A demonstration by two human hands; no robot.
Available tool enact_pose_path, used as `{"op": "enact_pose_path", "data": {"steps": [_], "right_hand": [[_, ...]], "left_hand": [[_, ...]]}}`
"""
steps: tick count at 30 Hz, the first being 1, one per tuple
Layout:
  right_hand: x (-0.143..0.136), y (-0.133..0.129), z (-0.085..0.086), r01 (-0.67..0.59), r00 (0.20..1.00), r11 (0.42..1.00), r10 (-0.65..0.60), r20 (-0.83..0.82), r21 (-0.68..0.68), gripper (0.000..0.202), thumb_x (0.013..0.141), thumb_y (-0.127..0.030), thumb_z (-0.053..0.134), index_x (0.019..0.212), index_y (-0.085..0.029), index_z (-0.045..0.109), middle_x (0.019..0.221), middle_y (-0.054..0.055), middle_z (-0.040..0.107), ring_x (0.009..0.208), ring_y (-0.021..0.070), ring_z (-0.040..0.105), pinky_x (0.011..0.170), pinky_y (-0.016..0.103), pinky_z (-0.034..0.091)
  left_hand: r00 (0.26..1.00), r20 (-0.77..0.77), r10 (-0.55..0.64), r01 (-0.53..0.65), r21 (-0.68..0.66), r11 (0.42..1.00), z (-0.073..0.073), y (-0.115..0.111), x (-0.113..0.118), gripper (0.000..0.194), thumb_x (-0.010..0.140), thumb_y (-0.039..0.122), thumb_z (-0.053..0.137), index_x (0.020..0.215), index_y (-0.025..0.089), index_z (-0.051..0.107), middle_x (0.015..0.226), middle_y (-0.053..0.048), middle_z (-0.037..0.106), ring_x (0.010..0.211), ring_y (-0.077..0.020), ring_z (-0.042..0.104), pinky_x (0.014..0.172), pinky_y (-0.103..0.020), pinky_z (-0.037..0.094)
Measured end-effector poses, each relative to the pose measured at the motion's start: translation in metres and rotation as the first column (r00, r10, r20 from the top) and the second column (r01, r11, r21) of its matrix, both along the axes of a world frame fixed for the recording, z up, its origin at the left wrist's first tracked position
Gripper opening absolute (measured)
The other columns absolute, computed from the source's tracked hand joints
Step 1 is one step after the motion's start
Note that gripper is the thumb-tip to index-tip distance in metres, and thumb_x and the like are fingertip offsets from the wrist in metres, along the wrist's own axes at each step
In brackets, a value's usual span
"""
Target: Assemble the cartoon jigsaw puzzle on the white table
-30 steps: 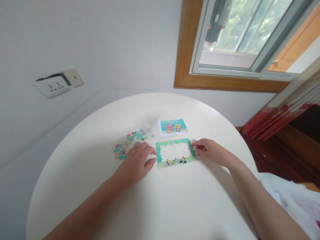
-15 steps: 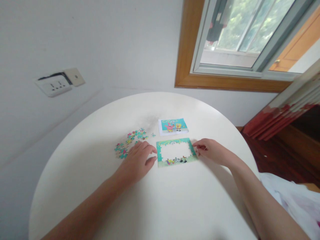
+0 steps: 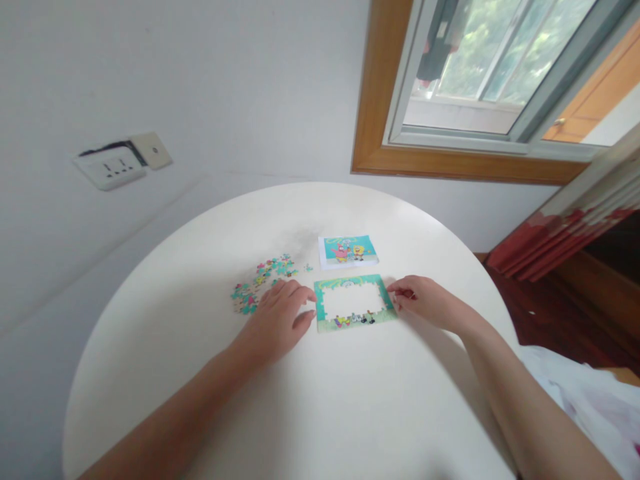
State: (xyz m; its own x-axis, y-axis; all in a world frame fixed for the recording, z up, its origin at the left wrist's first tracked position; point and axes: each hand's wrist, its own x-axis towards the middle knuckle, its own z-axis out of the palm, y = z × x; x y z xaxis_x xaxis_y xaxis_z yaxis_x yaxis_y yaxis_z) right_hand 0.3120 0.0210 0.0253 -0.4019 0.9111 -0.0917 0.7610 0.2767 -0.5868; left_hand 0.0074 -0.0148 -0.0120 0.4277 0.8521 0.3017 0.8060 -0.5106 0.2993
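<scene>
Flat on the white round table lies a puzzle border (image 3: pixel 355 322), a teal rectangle with a jagged inner edge and cartoon figures along its bottom. At its left edge rests my left hand (image 3: pixel 280 317), thumb and index finger apart, their tips at the border. My right hand (image 3: pixel 423 300) is at the opposite edge, fingers curled in and closed on the border's side. Behind the border is a picture card (image 3: pixel 349 250) with a pink and a yellow cartoon figure. Loose puzzle pieces (image 3: pixel 275 267) are heaped beyond my left hand, which partly hides them.
The table (image 3: pixel 340 400) stands near a wall with a socket (image 3: pixel 113 167) at left. A wood-framed window (image 3: pixel 465 163) is at the upper right, with a red and white curtain (image 3: pixel 540 233) beside it. A white plastic bag (image 3: pixel 575 387) is at the lower right.
The view has shifted slightly. Both hands keep their places at the border's two sides, and the border, card and pieces lie as before.
</scene>
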Motion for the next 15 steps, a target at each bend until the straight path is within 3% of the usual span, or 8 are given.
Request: {"op": "enact_pose_path", "data": {"steps": [15], "right_hand": [[0.0025, 0.0008, -0.001, 0.016, 1.0, 1.0, -0.016, 0.016, 0.013, 0.028, 0.07, -0.015, 0.05, 0.087, -0.017, 0.072, 0.08, 0.004, 0.07, 0.07, 0.0176, 0.059, 0.065, 0.025, 0.042]], "left_hand": [[1.0, -0.017, -0.001, 0.001, -0.001, 1.0, 0.0003, 0.0005, -0.0007, 0.015, 0.086, 0.021, 0.051, 0.1, 0.022, 0.056, 0.099, -0.005, 0.059, 0.098, -0.0232, 0.052, 0.091, -0.04, 0.041]]}}
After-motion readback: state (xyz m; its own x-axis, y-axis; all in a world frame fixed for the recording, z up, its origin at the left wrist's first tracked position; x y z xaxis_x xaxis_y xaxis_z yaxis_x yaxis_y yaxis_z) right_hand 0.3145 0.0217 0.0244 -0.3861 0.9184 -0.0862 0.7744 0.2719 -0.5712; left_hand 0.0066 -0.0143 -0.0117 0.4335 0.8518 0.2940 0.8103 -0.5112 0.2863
